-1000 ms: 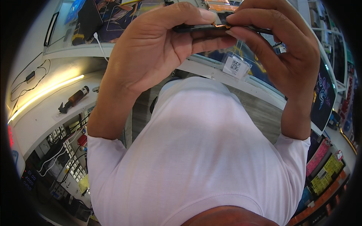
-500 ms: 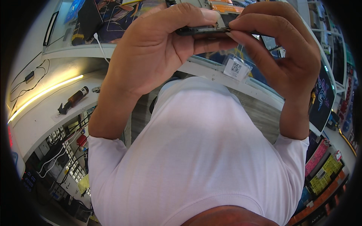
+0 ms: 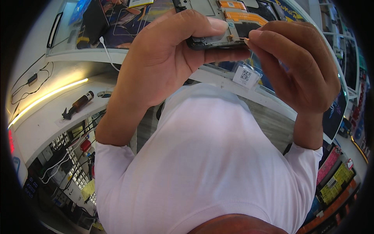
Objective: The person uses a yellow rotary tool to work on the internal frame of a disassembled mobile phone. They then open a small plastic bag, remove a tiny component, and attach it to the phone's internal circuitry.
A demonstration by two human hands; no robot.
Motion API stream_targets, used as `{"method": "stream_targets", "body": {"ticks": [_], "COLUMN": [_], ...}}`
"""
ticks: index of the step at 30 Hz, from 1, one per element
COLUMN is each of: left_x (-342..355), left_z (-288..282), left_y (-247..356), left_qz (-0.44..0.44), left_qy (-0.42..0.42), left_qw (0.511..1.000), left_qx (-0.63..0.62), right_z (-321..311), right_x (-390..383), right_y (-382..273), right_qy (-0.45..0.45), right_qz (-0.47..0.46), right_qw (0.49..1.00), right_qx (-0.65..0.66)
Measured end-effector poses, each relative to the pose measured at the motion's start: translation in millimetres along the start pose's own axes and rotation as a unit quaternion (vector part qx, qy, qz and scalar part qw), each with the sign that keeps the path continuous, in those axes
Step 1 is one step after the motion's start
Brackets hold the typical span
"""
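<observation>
An opened phone (image 3: 230,19) with its back off, orange flex cables and metal shields showing, is held up close to the camera. My left hand (image 3: 163,62) grips its lower left edge, thumb pressed across the frame. My right hand (image 3: 300,66) pinches a small thin part (image 3: 244,38) between thumb and forefinger at the phone's lower edge. A small clear bag with a white square-code label (image 3: 245,76) hangs under my right hand.
Below the hands is my white shirt (image 3: 210,163). A glass counter (image 3: 97,23) with a white cable runs behind. A brown bottle (image 3: 80,103) lies on a lit white shelf at left. Coloured packages (image 3: 335,175) hang at right.
The phone has tilted so its open inside faces the camera. My right fingers have slid from on top of the phone to its lower right edge, pinching the small part.
</observation>
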State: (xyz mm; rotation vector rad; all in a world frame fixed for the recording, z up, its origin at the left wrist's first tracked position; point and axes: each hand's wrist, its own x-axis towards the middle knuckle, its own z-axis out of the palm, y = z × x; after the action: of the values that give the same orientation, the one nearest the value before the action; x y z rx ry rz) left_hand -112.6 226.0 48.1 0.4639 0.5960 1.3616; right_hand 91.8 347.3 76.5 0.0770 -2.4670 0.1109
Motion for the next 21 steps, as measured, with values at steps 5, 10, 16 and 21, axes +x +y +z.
{"method": "stream_targets", "body": {"ticks": [5, 10, 16, 21], "left_x": [-2.0, -2.6, -6.5, -7.2], "left_z": [11.9, 10.9, 10.4, 9.1], "left_y": [2.7, 3.3, 3.6, 3.5], "left_qz": [-0.004, -0.004, -0.002, 0.011], "left_qy": [0.037, 0.025, 0.026, 0.018], "left_qw": [0.996, 0.997, 0.994, 0.995], "left_qx": [0.084, 0.076, 0.104, 0.098], "right_z": [-4.5, -10.7, -12.5, -14.3], "right_x": [1.4, 5.3, 8.2, 9.6], "right_y": [-4.1, -3.4, -0.3, -0.1], "right_qy": [-0.027, -0.060, -0.071, -0.084], "right_qz": [-0.006, -0.010, -0.013, -0.010], "right_qw": [1.000, 0.998, 0.997, 0.996], "right_qx": [-0.013, -0.008, 0.023, 0.020]}}
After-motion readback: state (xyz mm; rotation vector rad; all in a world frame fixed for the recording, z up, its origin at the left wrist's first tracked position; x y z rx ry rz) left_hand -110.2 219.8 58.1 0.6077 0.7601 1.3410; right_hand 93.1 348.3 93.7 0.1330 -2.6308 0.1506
